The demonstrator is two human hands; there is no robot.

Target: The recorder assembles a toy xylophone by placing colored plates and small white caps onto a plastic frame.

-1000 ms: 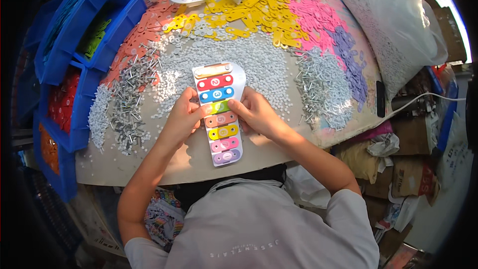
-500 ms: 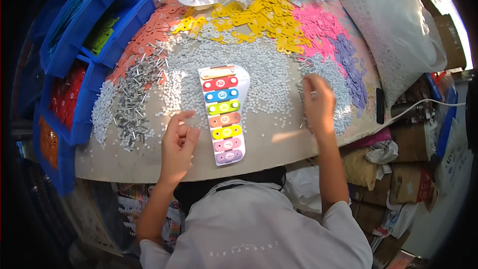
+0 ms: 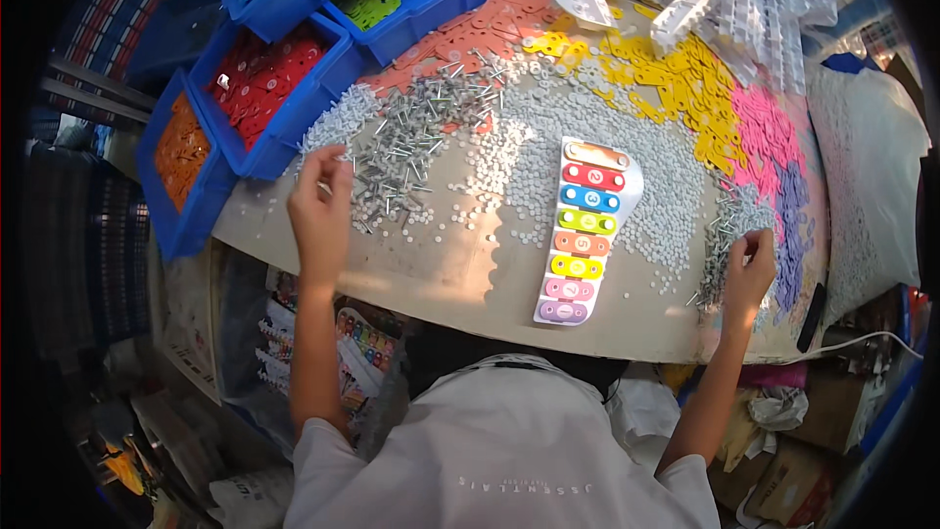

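Observation:
A toy xylophone (image 3: pixel 586 244) with a white base and a row of coloured bars lies on the table between my hands, touched by neither. White round caps show on its far bars; the nearer bars show small dark spots at their ends. At the left, my left hand (image 3: pixel 321 201) has its fingers bent together at the edge of a heap of small white pieces (image 3: pixel 338 120), beside a pile of silver pins (image 3: pixel 401 142). Over the right-hand pile of pins (image 3: pixel 723 225), my right hand (image 3: pixel 751 269) pinches with thumb and fingers. What either hand holds, if anything, is too small to make out.
Blue bins (image 3: pixel 227 142) with red, orange and green parts stand at the left. Loose white caps (image 3: pixel 548 118) cover the table's middle, ringed by yellow (image 3: pixel 685 78), pink (image 3: pixel 769 137) and purple bars (image 3: pixel 791 225). White plastic bases (image 3: pixel 676 10) lie behind; a filled sack (image 3: pixel 867 176) stands right.
The view has swung left, so the table appears further right. My left hand has gone from beside the xylophone to the white pieces at the left. My right hand remains at the right-hand pins.

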